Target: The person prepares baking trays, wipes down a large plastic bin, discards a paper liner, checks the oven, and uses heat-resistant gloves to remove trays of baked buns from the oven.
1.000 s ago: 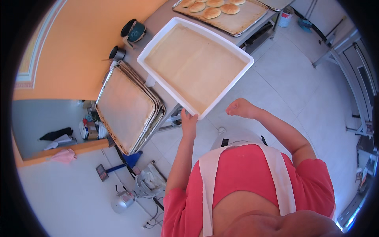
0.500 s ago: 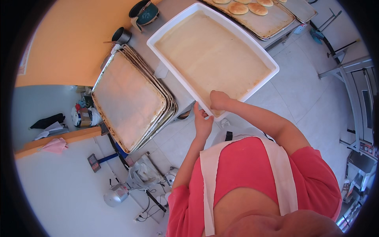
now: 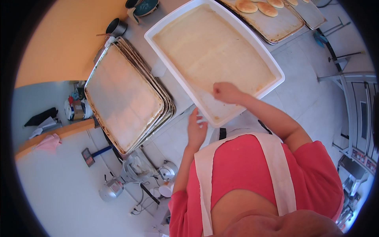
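Two hands work one white tray [image 3: 260, 51] on the surface: the left hand [image 3: 196, 129] lies open-gripped against its near rim, seemingly steadying it, while the right hand [image 3: 226, 92], fingers narrow, pinches the parchment liner [image 3: 209, 47] inside.

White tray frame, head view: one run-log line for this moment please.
left hand: at near edge of white tray | right hand: inside tray on paper liner | stacked baking sheets: left of tray
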Demonstrator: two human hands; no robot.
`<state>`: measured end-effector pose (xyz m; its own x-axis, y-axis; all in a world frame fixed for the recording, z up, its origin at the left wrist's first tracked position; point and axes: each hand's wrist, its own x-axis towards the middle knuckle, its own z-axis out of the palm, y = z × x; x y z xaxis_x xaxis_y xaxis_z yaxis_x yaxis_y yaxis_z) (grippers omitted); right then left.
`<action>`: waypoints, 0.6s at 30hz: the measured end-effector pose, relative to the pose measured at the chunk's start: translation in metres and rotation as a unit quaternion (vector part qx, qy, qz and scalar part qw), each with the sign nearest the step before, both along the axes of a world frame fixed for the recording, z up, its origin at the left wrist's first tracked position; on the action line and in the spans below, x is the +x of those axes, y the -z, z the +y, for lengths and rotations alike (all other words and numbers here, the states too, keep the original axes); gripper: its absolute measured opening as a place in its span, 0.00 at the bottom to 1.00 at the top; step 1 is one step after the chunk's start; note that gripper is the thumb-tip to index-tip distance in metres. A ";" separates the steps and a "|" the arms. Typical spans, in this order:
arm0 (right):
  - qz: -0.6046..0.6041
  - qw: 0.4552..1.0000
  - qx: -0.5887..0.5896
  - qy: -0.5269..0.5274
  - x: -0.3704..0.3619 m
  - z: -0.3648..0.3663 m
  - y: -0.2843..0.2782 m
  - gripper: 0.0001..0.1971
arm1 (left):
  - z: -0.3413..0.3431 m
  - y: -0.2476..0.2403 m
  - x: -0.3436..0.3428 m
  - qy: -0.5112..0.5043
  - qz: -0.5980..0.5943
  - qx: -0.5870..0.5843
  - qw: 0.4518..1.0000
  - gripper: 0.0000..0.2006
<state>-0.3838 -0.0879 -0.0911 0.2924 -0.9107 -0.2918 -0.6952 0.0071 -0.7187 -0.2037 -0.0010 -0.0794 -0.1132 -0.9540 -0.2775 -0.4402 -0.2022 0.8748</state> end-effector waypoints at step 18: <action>-0.298 0.944 0.015 -0.143 -0.043 -0.016 -0.079 0.06 | -0.088 -0.030 -0.070 -0.236 0.353 0.210 0.881 0.13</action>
